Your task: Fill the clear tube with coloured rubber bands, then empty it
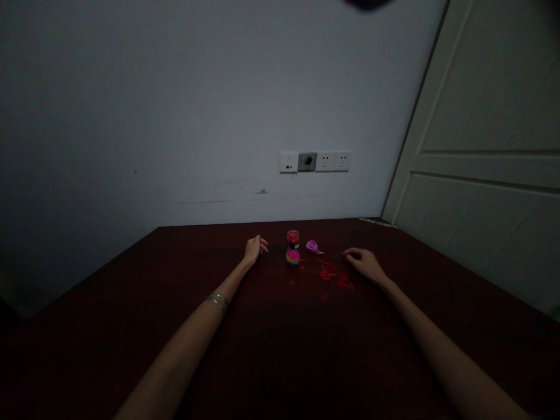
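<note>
Jar axis: the small jar [293, 248] stands upright on the bench [297, 350], long axis vertical, rim pointing up.
Jar place: between the two hands; take it as the clock's centre, with 12 toward the wall.
Jar build: a clear, shiny cylinder; whether glass or plastic I cannot tell.
Jar look: red near the top, a dark band with pale marks at mid-height, then pink, yellow and blue layers down to the base.
Purple piece: at 3 o'clock, just beside the jar, a rounded, cup-like purple piece [312, 246] with a thin pale tail.
Red strands: at 4 o'clock, a loose scatter of thin, looped red strands [335, 277]; a few curl by the jar's base.
Left grip: the left hand [255, 251], at 9 o'clock, is loosely parted with nothing seen in it, near the jar.
Bracelets: thin, metallic-looking bracelets [217, 300] on the left forearm.
Right grip: the right hand [366, 264], beyond the purple piece at 3 o'clock, has a gap between curved fingers and thumb, holding nothing visible.
Bench surface: dark reddish brown, smooth, faintly glossy.
Wall: pale and scuffed [175, 116], with socket plates [315, 162] toward 1 o'clock.
Door: panelled [494, 175], toward 2 o'clock.
</note>
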The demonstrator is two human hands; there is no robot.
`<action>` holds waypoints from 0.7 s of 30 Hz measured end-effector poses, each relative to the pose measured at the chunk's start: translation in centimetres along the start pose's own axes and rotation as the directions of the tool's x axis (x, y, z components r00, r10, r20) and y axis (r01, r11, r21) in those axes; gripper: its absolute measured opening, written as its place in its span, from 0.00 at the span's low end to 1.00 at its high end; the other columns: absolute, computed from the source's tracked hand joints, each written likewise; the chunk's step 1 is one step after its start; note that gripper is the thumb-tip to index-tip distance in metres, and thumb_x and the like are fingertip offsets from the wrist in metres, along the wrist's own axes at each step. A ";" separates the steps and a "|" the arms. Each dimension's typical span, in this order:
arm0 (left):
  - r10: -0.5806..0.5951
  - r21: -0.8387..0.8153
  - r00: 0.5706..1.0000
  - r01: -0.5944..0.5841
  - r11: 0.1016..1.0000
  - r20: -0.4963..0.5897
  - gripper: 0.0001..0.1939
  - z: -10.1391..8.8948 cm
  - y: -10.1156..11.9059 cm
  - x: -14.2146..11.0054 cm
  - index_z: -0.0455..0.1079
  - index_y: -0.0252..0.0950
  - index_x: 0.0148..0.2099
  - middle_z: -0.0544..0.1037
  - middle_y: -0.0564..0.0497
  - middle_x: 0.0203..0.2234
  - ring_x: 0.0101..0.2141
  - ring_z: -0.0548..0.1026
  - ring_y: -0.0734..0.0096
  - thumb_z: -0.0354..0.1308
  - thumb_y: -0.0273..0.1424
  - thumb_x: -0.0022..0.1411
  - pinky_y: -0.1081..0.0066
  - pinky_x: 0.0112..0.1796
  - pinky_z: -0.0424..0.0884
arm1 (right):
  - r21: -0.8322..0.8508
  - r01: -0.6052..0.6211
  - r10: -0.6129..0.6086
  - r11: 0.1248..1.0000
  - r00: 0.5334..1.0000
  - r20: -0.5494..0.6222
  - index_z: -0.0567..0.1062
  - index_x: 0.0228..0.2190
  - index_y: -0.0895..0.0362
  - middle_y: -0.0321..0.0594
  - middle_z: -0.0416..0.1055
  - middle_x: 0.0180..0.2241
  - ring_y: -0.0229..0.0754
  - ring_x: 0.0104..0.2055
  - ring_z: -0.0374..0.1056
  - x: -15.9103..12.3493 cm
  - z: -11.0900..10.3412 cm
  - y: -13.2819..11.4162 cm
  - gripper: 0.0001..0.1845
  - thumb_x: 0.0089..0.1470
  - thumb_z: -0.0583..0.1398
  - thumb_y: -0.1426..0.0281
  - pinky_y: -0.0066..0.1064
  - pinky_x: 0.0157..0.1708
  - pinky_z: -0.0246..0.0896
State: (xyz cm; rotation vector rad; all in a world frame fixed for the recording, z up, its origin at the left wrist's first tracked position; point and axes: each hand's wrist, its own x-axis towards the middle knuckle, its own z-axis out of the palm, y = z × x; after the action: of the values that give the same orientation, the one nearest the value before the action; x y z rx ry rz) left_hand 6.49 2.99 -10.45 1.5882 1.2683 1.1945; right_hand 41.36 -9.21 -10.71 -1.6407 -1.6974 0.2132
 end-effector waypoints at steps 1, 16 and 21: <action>0.015 0.016 1.000 -0.015 1.000 0.006 0.23 0.1 -0.1 0.0 0.67 0.32 0.25 0.71 0.49 0.13 0.15 0.61 0.75 0.36 0.38 0.60 0.73 0.22 0.59 | 0.004 0.036 -0.036 0.999 0.999 -0.018 0.76 0.33 0.59 0.44 0.74 0.36 0.45 0.39 0.69 0.1 -0.1 -0.7 0.15 0.47 0.53 0.66 0.35 0.42 0.60; 0.089 0.177 0.994 -0.098 0.979 0.060 0.24 0.2 -0.3 -0.4 0.68 0.34 0.24 0.71 0.50 0.13 0.20 0.68 0.70 0.36 0.39 0.59 0.72 0.29 0.62 | -0.012 0.359 -0.269 0.933 0.721 0.638 0.73 0.42 0.61 0.42 0.71 0.35 0.41 0.34 0.66 3.2 3.2 -12.9 0.23 0.39 0.62 0.71 0.28 0.33 0.58; 0.091 0.220 0.992 -0.108 0.969 0.088 0.24 0.2 0.3 -1.0 0.68 0.34 0.24 0.71 0.50 0.13 0.22 0.69 0.69 0.37 0.40 0.60 0.72 0.30 0.62 | -0.081 0.337 -0.214 0.938 0.746 0.631 0.72 0.42 0.61 0.43 0.71 0.39 0.42 0.36 0.66 4.3 4.5 -12.8 0.25 0.37 0.63 0.71 0.26 0.33 0.58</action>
State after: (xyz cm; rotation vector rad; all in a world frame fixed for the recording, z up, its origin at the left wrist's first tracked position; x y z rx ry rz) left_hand 6.73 1.91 -10.45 1.8638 1.3239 1.0676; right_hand 29.02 -5.71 -4.57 -1.5104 -2.5093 0.4962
